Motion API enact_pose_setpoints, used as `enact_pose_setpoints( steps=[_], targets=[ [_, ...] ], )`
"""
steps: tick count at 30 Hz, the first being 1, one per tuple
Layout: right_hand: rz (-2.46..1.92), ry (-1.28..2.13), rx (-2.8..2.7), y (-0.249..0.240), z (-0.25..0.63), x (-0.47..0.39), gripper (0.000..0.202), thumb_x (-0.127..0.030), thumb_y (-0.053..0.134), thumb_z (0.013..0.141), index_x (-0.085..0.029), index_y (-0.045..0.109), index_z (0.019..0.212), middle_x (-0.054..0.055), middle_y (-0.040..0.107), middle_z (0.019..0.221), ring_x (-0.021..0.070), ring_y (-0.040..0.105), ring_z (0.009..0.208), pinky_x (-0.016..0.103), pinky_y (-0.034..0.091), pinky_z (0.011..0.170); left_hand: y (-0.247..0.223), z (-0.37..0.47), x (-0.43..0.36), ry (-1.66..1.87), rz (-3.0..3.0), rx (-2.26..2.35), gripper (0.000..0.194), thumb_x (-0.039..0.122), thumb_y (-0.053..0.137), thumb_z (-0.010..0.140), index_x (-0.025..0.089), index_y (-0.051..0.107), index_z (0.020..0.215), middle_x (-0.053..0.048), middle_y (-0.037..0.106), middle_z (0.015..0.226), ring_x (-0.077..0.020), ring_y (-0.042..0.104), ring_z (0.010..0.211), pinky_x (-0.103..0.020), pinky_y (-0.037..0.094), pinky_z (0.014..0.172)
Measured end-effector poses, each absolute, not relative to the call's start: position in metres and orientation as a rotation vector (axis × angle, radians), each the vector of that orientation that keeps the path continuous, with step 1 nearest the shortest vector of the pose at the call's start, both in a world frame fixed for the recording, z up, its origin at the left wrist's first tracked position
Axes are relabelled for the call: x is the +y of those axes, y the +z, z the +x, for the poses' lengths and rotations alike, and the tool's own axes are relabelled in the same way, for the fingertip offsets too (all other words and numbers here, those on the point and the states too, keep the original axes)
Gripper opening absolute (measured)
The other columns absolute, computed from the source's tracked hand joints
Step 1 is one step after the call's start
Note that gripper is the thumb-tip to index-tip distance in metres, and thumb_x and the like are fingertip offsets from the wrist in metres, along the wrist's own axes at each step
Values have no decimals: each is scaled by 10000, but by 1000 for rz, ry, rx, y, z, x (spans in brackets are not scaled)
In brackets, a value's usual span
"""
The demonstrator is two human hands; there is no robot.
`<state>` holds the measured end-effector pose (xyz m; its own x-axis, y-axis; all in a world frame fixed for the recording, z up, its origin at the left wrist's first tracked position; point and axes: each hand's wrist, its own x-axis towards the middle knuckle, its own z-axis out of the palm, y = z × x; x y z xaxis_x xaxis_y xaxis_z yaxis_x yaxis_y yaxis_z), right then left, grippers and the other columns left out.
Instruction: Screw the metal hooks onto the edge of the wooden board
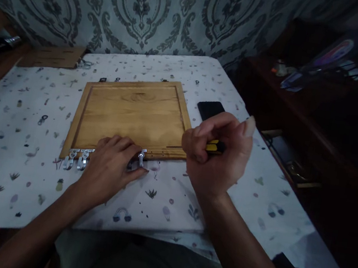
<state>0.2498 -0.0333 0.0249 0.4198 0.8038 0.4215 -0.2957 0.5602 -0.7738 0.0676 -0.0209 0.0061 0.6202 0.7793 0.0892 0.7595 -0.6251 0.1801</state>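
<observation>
A framed wooden board [131, 110] lies flat on the table, with silver metal hooks [83, 159] along its front edge. My left hand [110, 163] rests on that edge, its thumb and forefinger closed around another silver hook [141, 157] there. Part of the row of hooks is hidden under this hand. Right of the board, my right hand [218, 154] is raised, with its fingers wrapped round the yellow and black handle of a screwdriver [213, 146]. A thin dark line over the board's front right corner looks like its shaft. Small dark holes dot the edge between the hands.
A black phone [209, 109] lies behind my right hand. The patterned tablecloth [167, 205] covers the table. Brown cardboard [52, 57] lies at the back left, beside scissors-like metal handles [85, 64]. A dark wooden shelf [285, 92] stands at the right, and a patterned wall rises behind.
</observation>
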Motion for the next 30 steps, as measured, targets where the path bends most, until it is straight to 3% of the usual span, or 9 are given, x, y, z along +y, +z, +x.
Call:
enact_pose_setpoints(
  steps=[13,21,30],
  targets=[
    [-731,764,-885,24,249,-33,451,-558,524,919,-230,586,615,-87,294,355,77,199,311,262,172,380,10,66,-15,214,2669,1247,331,435,721,850,175,699,1055,-79,697,1053,-289,633,980,-468,465,853],
    [-656,839,-875,32,241,-33,436,-489,551,920,-222,618,582,-84,283,337,67,162,304,248,181,361,8,64,-13,263,2534,1247,390,449,783,785,187,692,1059,-57,675,1020,-283,600,985,-441,447,863],
    [-692,960,-946,50,219,-27,494,-536,559,929,-220,567,550,-81,260,341,68,211,306,253,178,358,4,58,-7,307,2439,1196,351,434,768,796,223,702,1068,-25,660,967,-260,586,965,-435,402,880]
  ],
)
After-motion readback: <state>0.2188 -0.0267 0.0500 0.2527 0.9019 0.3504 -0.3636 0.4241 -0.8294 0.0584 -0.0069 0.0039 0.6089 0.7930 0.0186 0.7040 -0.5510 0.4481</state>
